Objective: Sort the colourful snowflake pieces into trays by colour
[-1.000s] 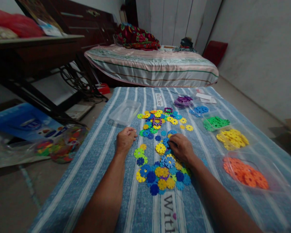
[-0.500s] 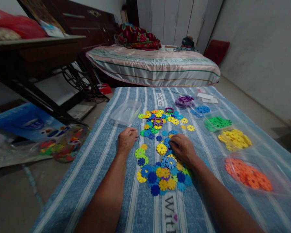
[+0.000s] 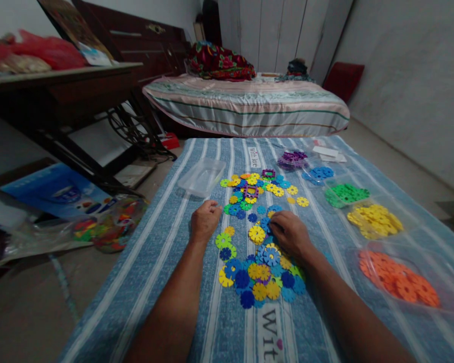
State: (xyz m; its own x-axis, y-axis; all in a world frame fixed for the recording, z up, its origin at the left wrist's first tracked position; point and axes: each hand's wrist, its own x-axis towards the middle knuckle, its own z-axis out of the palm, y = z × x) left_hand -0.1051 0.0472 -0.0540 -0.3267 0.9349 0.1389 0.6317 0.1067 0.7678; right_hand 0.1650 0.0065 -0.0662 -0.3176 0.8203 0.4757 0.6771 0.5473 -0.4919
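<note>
Slotted plastic discs (image 3: 264,272) in blue, yellow and green lie in a long, loose spread down the middle of a table, between a person's two hands. Behind stands the bed (image 3: 245,106), under a striped, shiny cover. The table itself wears a blue cloth (image 3: 144,252) with white stripes. Along its right side runs a row of clear containers: the nearest box (image 3: 444,285) holds orange pieces (image 3: 397,277), and beyond it come yellow pieces (image 3: 374,221), green pieces (image 3: 347,194), blue pieces (image 3: 321,173) and purple pieces (image 3: 293,159). Another clear box (image 3: 202,177) sits on the left, past the left hand (image 3: 206,222). That hand rests just beside the spread with fingers loosely curled; I cannot tell whether anything is in them. The right hand (image 3: 290,233) bends over the spread's right edge, its fingertips at some blue discs (image 3: 265,224); whether they pinch one I cannot tell. Two purple square frames (image 3: 251,187) lie among the far discs. Just left of the right hand's fingertips is one yellow disc (image 3: 257,234), apart from the left hand
</note>
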